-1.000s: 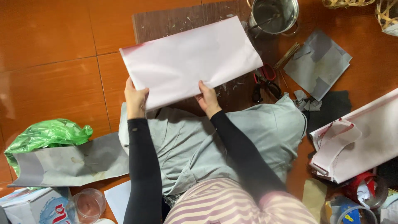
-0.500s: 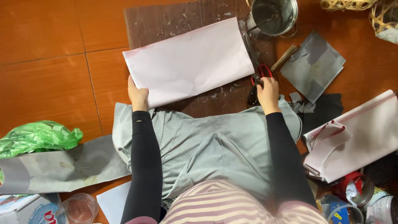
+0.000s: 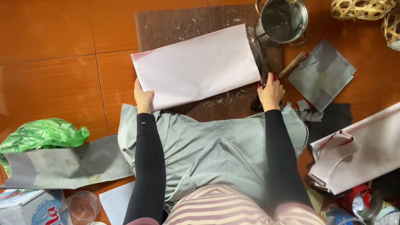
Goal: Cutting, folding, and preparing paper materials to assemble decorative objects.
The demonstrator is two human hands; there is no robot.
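Head view: pale pink sheet (image 3: 196, 66) lies on the dark wooden board (image 3: 166, 25), long axis running left-right, right end tilted up toward the steel pot (image 3: 283, 18). My left hand (image 3: 143, 98) pinches its lower-left corner, fingers closed on the edge. My right hand (image 3: 271, 91) is wrapped around the red-handled scissors (image 3: 263, 62), blades pointing away from me along the sheet's right edge. Versus a second ago: right hand has left the sheet's bottom edge and picked up the scissors; the sheet sits about the same.
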